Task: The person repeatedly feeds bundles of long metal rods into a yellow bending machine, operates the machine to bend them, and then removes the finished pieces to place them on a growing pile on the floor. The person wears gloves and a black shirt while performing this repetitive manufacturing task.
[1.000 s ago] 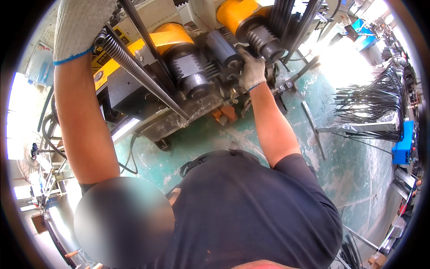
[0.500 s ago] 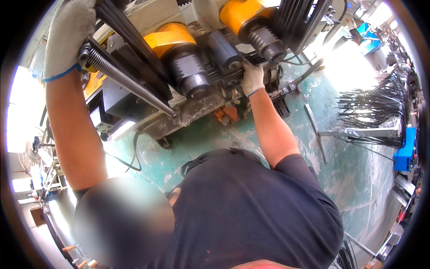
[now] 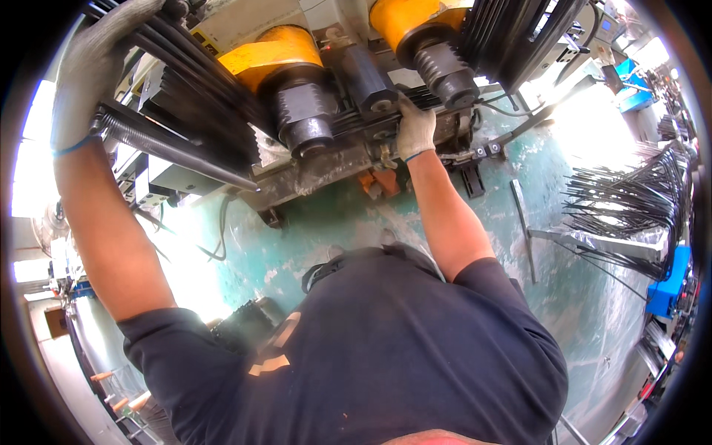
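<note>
My left hand [image 3: 87, 70], in a pale work glove with a blue cuff, is raised at the upper left. Its fingers curl over the upper end of a bundle of black rods [image 3: 194, 65]; some fingertips leave the picture. My right hand [image 3: 417, 132], gloved alike, closes on the black rods low in the machine, beside a dark hexagonal block [image 3: 368, 83]. Its fingertips are partly hidden. Between my hands a ribbed steel cylinder [image 3: 304, 111] projects below a yellow housing [image 3: 276, 55]. Under my left wrist runs a coil spring on a bar [image 3: 174, 152].
Another yellow housing [image 3: 404, 22] with a ribbed cylinder [image 3: 446, 74] stands right of the block. More black rods [image 3: 519, 37] rise at the upper right. A stand [image 3: 586, 239] carries many bent black rods [image 3: 623, 193] at the right. A cable [image 3: 222, 230] hangs over the green floor.
My left hand has moved left, and the left rod bundle and spring bar have swung left with it. My right hand stays nearly in place. The whole view has shifted slightly.
</note>
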Action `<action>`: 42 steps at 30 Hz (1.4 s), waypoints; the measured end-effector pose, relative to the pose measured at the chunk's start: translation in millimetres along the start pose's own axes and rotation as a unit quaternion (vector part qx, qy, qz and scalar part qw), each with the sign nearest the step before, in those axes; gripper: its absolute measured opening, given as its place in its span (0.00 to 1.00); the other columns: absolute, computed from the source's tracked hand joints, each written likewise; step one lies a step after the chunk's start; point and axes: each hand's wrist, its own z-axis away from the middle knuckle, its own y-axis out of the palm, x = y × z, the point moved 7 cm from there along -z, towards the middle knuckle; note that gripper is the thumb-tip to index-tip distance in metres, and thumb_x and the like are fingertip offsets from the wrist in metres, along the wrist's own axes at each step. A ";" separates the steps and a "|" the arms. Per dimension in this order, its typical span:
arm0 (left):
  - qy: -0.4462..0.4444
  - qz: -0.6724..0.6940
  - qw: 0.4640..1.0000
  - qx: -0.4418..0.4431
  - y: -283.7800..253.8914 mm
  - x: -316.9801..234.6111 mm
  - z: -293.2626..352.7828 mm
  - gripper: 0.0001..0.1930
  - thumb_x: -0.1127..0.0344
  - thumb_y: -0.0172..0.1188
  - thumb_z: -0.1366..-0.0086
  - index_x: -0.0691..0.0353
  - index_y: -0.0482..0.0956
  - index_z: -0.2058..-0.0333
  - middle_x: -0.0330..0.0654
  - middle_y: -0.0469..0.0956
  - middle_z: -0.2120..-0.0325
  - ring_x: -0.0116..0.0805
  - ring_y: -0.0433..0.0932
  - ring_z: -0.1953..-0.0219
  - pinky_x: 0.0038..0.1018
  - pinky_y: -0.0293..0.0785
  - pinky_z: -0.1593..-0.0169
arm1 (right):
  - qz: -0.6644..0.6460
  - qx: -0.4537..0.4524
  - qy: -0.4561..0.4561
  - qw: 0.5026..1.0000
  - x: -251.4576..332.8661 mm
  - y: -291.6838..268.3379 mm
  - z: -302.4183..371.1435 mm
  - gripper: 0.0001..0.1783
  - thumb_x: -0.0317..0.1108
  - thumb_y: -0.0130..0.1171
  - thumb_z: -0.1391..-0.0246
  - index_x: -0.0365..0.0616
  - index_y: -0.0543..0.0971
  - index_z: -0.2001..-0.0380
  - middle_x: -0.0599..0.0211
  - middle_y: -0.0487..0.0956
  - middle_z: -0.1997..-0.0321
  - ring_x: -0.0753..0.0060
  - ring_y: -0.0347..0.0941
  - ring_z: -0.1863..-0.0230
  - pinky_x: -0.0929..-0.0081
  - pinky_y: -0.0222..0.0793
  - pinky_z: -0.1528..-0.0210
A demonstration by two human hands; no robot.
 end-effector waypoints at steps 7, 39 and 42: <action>0.105 -0.152 0.980 0.076 -9.7 20.8 20.9 0.25 0.80 0.58 0.31 0.59 0.74 0.37 0.46 0.79 0.41 0.40 0.80 0.41 0.32 0.78 0.35 | 0.063 0.017 -0.087 0.994 21.1 9.8 9.7 0.09 0.26 0.68 0.44 0.32 0.83 0.61 0.65 0.84 0.60 0.72 0.79 0.60 0.72 0.73 0.53; -0.303 0.339 0.760 -0.464 28.6 -214.0 232.3 0.21 0.69 0.47 0.24 0.78 0.71 0.39 0.59 0.77 0.43 0.50 0.80 0.43 0.44 0.67 0.29 | 0.127 -0.084 -0.066 0.986 161.9 -239.7 154.8 0.04 0.28 0.59 0.33 0.37 0.79 0.61 0.70 0.81 0.70 0.76 0.77 0.67 0.74 0.74 0.62; -0.354 0.500 0.676 -0.410 142.1 -250.6 257.1 0.15 0.67 0.53 0.26 0.72 0.82 0.50 0.50 0.84 0.52 0.44 0.83 0.48 0.37 0.78 0.38 | 0.227 -0.236 -0.104 0.939 224.6 -380.3 184.6 0.14 0.40 0.61 0.32 0.38 0.78 0.63 0.64 0.82 0.72 0.68 0.80 0.69 0.66 0.75 0.66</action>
